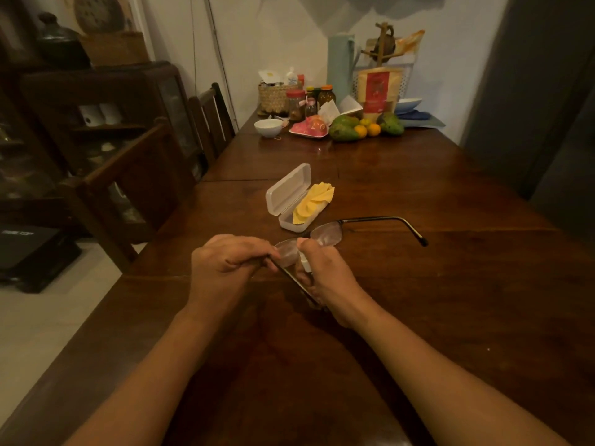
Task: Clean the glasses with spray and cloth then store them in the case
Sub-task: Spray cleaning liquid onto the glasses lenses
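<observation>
The fingers (249, 254) of the left hand (225, 265) are curled closed around the glasses (326, 234), gripping them at the corner where one lens meets its arm. That arm runs back from the fingers toward the person, between the two wrists. The right hand (325, 278) is directly beside the left, its fingers wrapped around a small pale spray bottle (305, 263), with one fingertip (302, 243) placed on the bottle's top. The bottle is mostly hidden by the hand. Its top is just beside the lens nearest the left fingers. The glasses are held slightly above the table (418, 284), with the second lens beyond the right fingertip and the other arm unfolded, reaching well out past the right hand. Just beyond both sets of fingers, a white case (286, 191) is on the table with its lid raised. A yellow cloth (312, 201) lies crumpled in the case's tray, one corner over the rim. Far beyond the fingers, at the table's end, are a white bowl (268, 127), green and orange fruit (346, 128), jars and a woven basket (273, 98). Wooden chairs (128, 188) stand beyond the left hand.
</observation>
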Available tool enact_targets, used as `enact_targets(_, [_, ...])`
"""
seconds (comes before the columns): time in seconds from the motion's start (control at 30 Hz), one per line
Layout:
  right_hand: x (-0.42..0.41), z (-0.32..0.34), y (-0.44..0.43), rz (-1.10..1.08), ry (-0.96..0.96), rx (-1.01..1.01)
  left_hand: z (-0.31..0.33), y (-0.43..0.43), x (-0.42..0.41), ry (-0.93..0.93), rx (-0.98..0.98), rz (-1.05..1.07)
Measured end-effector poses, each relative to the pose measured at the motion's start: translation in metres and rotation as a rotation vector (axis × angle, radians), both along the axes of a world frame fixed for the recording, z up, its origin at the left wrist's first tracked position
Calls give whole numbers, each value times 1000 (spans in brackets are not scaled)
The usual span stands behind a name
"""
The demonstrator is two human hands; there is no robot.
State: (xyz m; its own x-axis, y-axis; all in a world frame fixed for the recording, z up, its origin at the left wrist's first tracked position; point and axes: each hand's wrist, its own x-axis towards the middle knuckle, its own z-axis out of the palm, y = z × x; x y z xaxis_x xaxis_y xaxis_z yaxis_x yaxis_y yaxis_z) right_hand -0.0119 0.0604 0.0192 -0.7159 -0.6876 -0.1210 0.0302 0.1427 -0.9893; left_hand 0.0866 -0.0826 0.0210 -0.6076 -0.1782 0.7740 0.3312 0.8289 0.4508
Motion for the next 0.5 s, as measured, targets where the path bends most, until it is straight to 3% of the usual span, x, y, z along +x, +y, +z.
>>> enact_targets(0.27, [-2, -2, 0, -51, -26, -4, 1, -3, 2, 35, 2, 17])
enact_targets(0.5, [-3, -10, -9, -188, 99, 21, 0, -9, 2, 68, -51, 22])
